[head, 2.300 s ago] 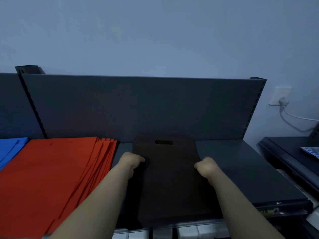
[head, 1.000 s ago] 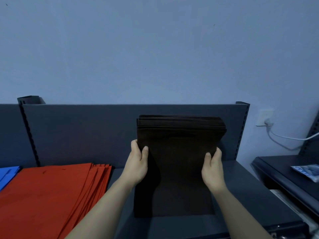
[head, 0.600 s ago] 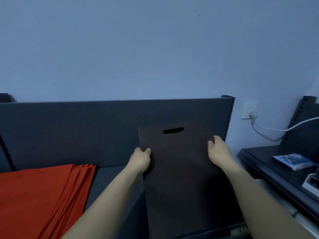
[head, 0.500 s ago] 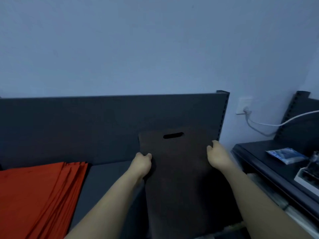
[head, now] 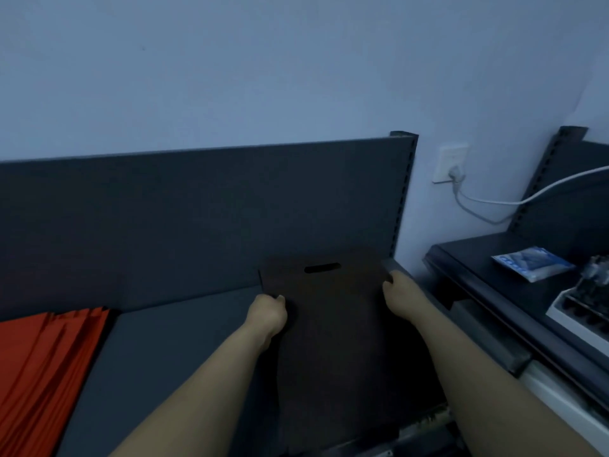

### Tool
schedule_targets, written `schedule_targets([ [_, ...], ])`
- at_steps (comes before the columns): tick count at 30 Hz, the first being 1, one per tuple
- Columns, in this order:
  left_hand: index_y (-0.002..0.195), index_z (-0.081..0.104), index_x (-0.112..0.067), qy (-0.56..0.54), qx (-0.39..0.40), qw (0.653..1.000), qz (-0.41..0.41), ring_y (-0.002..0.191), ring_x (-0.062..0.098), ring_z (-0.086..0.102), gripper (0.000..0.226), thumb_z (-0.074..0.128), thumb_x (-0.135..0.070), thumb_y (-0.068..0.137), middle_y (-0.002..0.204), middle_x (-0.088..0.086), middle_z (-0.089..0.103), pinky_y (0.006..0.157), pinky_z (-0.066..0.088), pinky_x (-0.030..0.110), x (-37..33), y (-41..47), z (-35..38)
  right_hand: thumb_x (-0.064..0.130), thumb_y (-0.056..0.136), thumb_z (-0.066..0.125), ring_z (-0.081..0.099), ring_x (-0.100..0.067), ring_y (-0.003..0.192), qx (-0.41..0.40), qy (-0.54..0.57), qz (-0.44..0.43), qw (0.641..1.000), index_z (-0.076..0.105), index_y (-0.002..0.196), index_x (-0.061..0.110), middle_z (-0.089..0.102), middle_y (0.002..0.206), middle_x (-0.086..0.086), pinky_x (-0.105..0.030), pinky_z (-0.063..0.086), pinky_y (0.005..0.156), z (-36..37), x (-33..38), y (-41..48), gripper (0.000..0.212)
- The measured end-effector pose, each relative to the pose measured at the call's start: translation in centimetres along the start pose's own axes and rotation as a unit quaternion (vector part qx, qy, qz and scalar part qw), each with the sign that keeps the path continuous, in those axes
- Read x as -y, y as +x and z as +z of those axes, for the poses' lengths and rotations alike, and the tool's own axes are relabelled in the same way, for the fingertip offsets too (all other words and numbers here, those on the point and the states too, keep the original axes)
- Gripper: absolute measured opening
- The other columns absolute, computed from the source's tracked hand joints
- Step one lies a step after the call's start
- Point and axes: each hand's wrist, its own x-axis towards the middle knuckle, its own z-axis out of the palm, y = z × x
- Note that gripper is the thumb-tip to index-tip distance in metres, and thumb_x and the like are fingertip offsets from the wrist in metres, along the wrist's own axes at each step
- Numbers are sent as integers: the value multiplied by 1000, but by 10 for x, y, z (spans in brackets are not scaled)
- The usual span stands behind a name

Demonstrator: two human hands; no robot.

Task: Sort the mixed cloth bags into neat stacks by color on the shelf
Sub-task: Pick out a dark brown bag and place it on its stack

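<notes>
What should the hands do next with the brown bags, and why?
Probably let go, maybe after a small press to flatten them. The brown bags lie flat on the shelf, handle end near the back panel, apart from the red bags. The left hand and right hand grip the stack's side edges.

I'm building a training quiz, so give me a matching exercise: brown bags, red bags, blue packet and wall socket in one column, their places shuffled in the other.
1 brown bags
2 red bags
3 blue packet
4 wall socket

A left end of the shelf
B on the dark unit to the right
C gripped by the left hand and right hand
D on the wall

Pairs: 1-C, 2-A, 3-B, 4-D
</notes>
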Motion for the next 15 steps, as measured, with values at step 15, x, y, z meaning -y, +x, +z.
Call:
schedule_targets([
  [15, 131, 39, 4, 13, -87, 995, 39, 68, 8, 42, 41, 41, -24, 101, 91, 1, 48, 51, 32, 24, 8, -38, 5, 19, 98, 49, 46, -26, 128, 10, 38, 8, 999, 42, 141, 3, 45, 144, -12, -29, 34, 103, -27, -40, -15, 47],
])
